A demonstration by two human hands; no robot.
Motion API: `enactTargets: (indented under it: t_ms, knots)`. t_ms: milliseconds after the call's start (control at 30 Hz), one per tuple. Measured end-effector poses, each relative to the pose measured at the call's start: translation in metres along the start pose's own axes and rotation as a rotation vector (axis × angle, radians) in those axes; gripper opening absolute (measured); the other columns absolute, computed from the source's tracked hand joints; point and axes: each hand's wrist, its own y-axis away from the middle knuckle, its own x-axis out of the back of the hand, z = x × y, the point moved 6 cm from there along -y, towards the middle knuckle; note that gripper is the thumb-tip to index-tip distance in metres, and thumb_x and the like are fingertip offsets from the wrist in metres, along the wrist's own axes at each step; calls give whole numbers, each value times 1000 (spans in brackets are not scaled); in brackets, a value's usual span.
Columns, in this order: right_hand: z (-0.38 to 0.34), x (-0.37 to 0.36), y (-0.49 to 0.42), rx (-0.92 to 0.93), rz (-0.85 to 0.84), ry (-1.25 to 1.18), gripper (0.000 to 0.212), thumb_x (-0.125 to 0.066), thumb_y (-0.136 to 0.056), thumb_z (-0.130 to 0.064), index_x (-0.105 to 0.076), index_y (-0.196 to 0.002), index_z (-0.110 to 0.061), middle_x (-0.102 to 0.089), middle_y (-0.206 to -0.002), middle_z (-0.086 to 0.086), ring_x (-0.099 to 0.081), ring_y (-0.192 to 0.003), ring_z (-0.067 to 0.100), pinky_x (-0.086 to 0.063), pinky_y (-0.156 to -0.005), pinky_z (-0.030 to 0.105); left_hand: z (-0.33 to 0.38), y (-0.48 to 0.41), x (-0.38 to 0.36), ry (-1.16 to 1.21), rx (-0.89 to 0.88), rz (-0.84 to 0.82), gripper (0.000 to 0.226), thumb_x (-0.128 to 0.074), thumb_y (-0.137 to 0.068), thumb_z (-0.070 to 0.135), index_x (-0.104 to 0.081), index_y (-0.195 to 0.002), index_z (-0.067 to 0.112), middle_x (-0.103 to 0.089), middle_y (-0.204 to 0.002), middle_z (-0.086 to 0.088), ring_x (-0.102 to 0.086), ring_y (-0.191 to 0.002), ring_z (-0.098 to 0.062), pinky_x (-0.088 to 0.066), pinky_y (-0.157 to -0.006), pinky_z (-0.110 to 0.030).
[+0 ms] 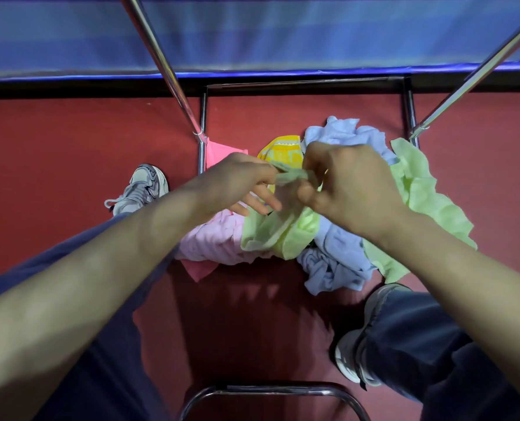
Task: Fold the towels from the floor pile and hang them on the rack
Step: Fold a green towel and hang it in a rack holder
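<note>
Head view, looking straight down: the light green towel (pixel 278 235) sits at the centre of the frame. Its bunched top edge is lifted between the two hands and the rest hangs down onto the pile (pixel 334 259) on the floor.

The left hand (pixel 243 180) pinches that edge between thumb and forefinger, with its other fingers stretched out loosely below. The right hand (pixel 350 183) is just beside it, fingers curled round the same bunched edge, and the two hands almost touch.

In the pile, a pale pink towel (pixel 213 238) lies to the lower left of the hands and a bright pink towel (pixel 219 153) above the left hand. A yellow towel (pixel 283 150) lies between the hands and the upper part of the pile, and crumpled light blue towels (pixel 340 133) lie above and below the right wrist. More green cloth (pixel 419 189) spreads to the right of the frame; whether it belongs to the held towel cannot be told.

The rack (pixel 161 62) frames the pile. Two shiny rods slant in from the upper left and upper right to thin uprights, and a curved tube (pixel 271 390) crosses the bottom edge.

All of this stands on a red floor (pixel 70 147). A grey shoe (pixel 143 186) shows at the left and another shoe (pixel 351 357) at the lower right, below dark blue trousers (pixel 419 344). A blue striped cloth (pixel 252 31) fills the top of the frame.
</note>
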Motion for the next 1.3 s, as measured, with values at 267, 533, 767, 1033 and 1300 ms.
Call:
enactTargets:
  t_ms: [267,533,767,1033,1300]
  knots:
    - [13,7,-7,-115,-7,-54,24,-51,-64,-41,-62,-74,-21,-67,-72,-2,-62,-70,26,-53,-66,40,11,5,20,-529,-263,61,23,-65,-77,38,-72,-97,47,-68,-76,12,-62,-71,0,-47,-70,-19]
    - [6,3,-10,-40,-80,-38,26,-50,-71,-38,-66,-80,-19,-68,-70,-4,-64,-70,28,-53,-69,42,22,9,28,-544,-523,326,26,-68,-71,30,-68,-96,25,-69,-97,6,-64,-92,-14,-53,-83,-34]
    - [-8,1,-7,101,-159,-161,39,-48,-69,-49,-67,-82,-18,-65,-67,-8,-64,-64,23,-53,-64,42,28,9,3,-498,-681,161,46,-82,-72,31,-62,-112,19,-65,-96,17,-61,-91,6,-46,-83,-19]
    - [-5,0,-6,-6,-112,-295,26,-65,-76,-41,-57,-94,-23,-63,-70,-16,-65,-67,13,-54,-68,41,31,10,13,-323,-639,222,12,-80,-75,22,-74,-85,19,-66,-71,14,-60,-66,3,-48,-67,-18]
    - [-5,-11,-7,-132,-269,-549,21,-71,-75,-30,-69,-94,-24,-72,-78,0,-69,-76,20,-55,-77,48,34,15,7,174,-454,-23,9,-71,-74,10,-71,-84,8,-64,-77,-15,-58,-71,-22,-46,-62,-26]
